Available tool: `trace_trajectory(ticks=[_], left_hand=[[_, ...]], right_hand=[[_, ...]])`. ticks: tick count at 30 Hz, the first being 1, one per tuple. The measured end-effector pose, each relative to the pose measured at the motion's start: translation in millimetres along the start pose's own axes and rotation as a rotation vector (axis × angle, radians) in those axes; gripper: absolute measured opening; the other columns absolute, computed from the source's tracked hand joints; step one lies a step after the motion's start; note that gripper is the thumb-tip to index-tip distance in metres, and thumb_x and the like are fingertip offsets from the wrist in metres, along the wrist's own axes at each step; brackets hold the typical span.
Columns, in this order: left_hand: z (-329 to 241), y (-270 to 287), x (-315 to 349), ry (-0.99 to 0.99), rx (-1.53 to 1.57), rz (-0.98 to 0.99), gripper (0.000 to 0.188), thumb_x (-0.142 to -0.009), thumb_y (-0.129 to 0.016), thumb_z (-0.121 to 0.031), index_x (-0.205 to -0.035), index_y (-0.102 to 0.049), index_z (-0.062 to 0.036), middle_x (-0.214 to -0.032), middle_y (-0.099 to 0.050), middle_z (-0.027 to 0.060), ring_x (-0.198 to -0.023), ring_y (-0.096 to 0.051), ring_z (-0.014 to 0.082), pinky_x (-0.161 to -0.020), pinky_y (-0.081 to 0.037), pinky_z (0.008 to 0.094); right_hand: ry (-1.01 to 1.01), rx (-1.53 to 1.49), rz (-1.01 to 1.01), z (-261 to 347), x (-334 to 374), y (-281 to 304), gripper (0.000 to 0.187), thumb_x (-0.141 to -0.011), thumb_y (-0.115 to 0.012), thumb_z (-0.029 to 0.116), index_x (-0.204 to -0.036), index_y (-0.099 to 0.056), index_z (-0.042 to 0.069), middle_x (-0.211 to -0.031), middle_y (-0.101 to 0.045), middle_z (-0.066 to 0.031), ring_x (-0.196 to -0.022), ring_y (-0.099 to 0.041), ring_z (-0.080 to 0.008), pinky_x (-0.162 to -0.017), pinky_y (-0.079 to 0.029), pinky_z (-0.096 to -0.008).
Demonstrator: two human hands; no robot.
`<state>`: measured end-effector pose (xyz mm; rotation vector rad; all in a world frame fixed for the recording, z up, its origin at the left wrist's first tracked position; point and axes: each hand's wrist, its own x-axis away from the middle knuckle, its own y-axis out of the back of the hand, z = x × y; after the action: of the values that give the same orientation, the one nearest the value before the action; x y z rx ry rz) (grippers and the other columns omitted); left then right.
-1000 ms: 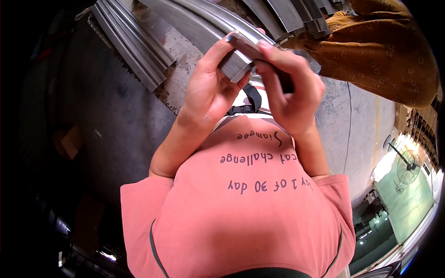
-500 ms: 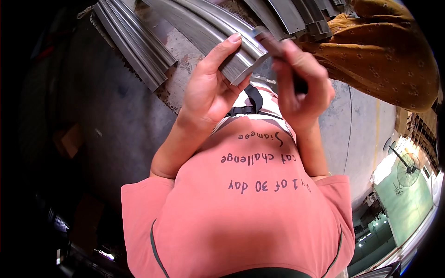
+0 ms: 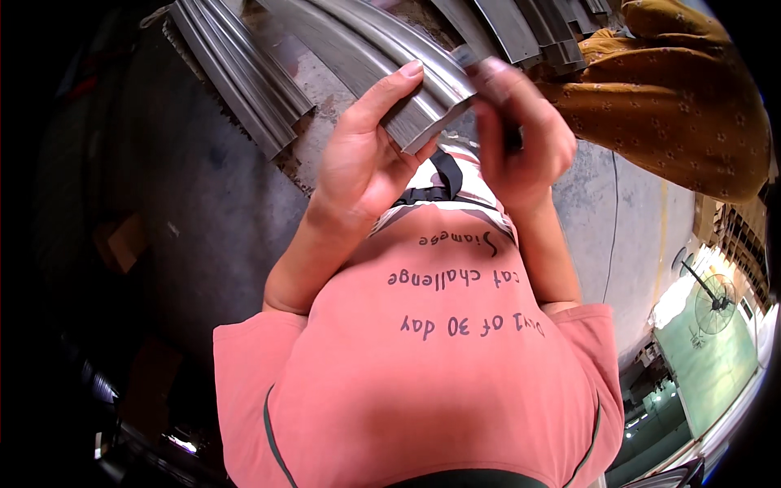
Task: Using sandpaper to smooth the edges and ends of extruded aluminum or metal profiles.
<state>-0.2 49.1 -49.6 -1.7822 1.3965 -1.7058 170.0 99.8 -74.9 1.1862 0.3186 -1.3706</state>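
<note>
A long, silvery grey metal profile (image 3: 376,50) with raised ridges runs from the top of the view down to my hands, its cut end toward me. My left hand (image 3: 358,150) is closed around that end, the thumb on the upper face and the fingers underneath. At the right corner of the cut end is my right hand (image 3: 533,130), closed on a flat, dark tool (image 3: 465,55). Motion blur and my fingers hide most of the tool, so its kind is unclear. Its tip lies beside the profile's edge; whether they touch I cannot tell.
More ridged metal profiles (image 3: 236,77) lie at the upper left, and others (image 3: 521,32) at the upper right. Brown floral cloth (image 3: 675,114) hangs close on the right. A standing fan (image 3: 714,302) is farther right, and a cardboard box (image 3: 126,242) sits at left.
My right hand has shifted slightly up and left, its fingers now covering more of the tool. The tool's visible tip has moved a little right. My left hand and the profile stay nearly still.
</note>
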Motion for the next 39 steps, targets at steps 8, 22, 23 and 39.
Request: trace_trajectory(ticks=[8,22,23,39], left_hand=[[2.1,-5.5,-0.1,-0.009,0.040,0.052,0.036,-0.102,-0.057,-0.019,-0.131,-0.054,0.0030,-0.115,-0.069,0.0147,-0.097,-0.073,0.0217,-0.067,-0.065,0.0241],[5.7,7.1,-2.8,-0.013,-0.046,0.002,0.037,-0.104,-0.055,-0.021,-0.132,-0.053,0.0027,-0.118,-0.067,0.0164,-0.101,-0.072,0.0203,-0.064,-0.064,0.0237],[4.4,7.2,-2.6,-0.011,-0.046,0.003,0.037,-0.104,-0.055,-0.021,-0.132,-0.053,0.0027,-0.118,-0.067,0.0164,-0.101,-0.072,0.0203,-0.064,-0.064,0.0237],[11.6,3.4,-2.3,0.034,-0.054,-0.064,0.015,-0.099,-0.066,-0.027,-0.106,-0.068,-0.0133,-0.097,-0.072,-0.0021,-0.086,-0.068,0.0080,-0.075,-0.053,0.0256]], right_hand=[[0.003,0.007,0.111,5.3,-1.8,7.1,0.038,-0.081,-0.077,0.004,-0.119,-0.071,0.004,-0.073,-0.070,-0.0042,-0.056,-0.063,-0.0170,-0.053,-0.048,-0.0278],[-0.111,-0.199,0.090,13.1,-9.1,15.4,0.029,-0.090,-0.068,-0.001,-0.119,-0.066,-0.004,-0.096,-0.076,-0.0129,-0.068,-0.068,-0.0136,-0.060,-0.052,-0.0260],[-0.041,-0.170,0.213,19.6,-12.4,19.9,0.032,-0.083,-0.073,-0.002,-0.115,-0.068,-0.004,-0.099,-0.077,-0.0141,-0.063,-0.067,-0.0177,-0.057,-0.051,-0.0276],[-0.029,-0.053,0.115,18.7,14.7,-4.4,0.042,-0.085,-0.079,0.017,-0.124,-0.068,0.006,-0.069,-0.062,-0.0022,-0.051,-0.056,-0.0160,-0.048,-0.043,-0.0284]])
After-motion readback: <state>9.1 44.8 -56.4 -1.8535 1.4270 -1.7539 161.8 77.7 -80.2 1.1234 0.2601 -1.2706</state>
